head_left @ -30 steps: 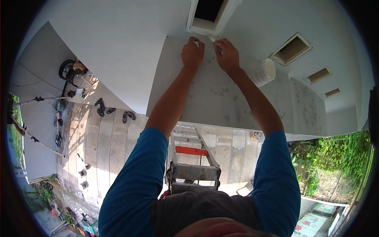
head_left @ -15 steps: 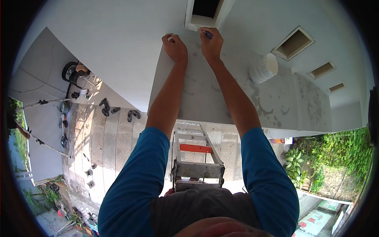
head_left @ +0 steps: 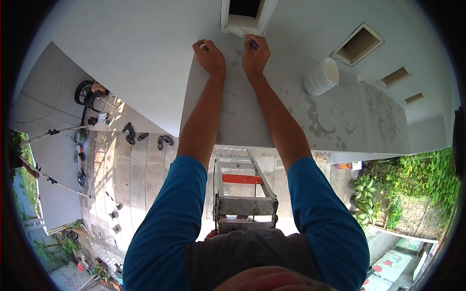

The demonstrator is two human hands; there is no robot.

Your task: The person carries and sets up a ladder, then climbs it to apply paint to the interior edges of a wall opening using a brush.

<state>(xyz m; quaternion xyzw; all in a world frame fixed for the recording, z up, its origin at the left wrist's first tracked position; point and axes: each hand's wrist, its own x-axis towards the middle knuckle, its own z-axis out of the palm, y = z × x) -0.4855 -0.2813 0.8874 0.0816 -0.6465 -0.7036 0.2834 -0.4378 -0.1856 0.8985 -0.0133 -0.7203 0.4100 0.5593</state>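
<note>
My right hand (head_left: pixel 256 54) is closed around a small tool with a dark purple handle (head_left: pixel 254 44). Its working end is too small to make out. The fingertips are at the lower edge of a white-framed opening (head_left: pixel 242 22) in the wall, where a whitish smear shows. My left hand (head_left: pixel 209 57) is to the left, just below the same opening, with its fingers curled in. Whatever it might hold is hidden. Beneath both forearms lies a grey, stained ledge (head_left: pixel 238 116). On it, right of my right hand, stands a white ribbed tub (head_left: pixel 321 77).
A ladder (head_left: pixel 246 206) with a red crosspiece stands directly below me. More framed openings, the nearest a square one (head_left: pixel 358 44), line the wall at right. Sandals (head_left: pixel 129 133) lie on the paved ground far below the ledge's edge. Green plants (head_left: pixel 412 179) grow at lower right.
The view has shifted slightly, so the opening, tub and ledge sit a little higher and further left. Both hands stay in nearly the same place beside the opening, with their grip unchanged.
</note>
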